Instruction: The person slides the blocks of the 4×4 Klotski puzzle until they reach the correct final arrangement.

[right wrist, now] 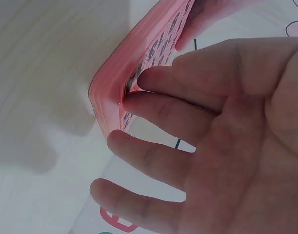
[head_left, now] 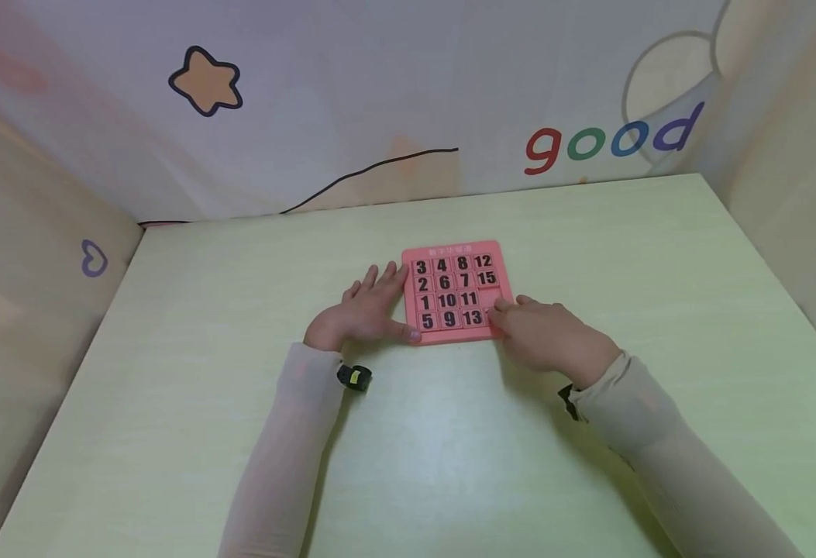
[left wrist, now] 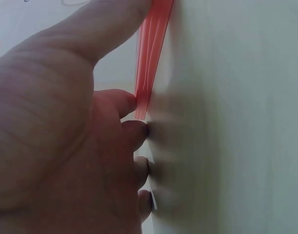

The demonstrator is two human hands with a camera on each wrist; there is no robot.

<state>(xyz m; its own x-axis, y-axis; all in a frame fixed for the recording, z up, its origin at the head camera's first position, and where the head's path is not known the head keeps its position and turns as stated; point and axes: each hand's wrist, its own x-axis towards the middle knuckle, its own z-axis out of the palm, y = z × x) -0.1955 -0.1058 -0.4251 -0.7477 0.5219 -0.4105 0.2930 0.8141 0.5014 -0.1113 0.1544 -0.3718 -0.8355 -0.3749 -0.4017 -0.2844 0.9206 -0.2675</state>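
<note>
A pink sliding number puzzle (head_left: 458, 336) lies flat on the table, its black-numbered tiles in rows. The top row reads 3, 4, 8, 12; below come 2, 6, 7, 15, then 1, 10, 11 and a gap at the right. In the bottom row 5, 9 and 13 show, and fingertips cover the right corner tile. My left hand (head_left: 364, 311) is spread along the left side, thumb at the lower left corner and index fingertip against the frame's edge (left wrist: 151, 53). With extended fingers, my right hand (head_left: 554, 335) touches the lower right tile; its other fingers (right wrist: 149, 151) lie beyond the frame.
The pale green table (head_left: 205, 434) extends around the puzzle on every side. Behind it hangs a printed backdrop (head_left: 352, 101) with a star and the word "good". Dark straps (head_left: 356, 377) circle both wrists below light sleeves.
</note>
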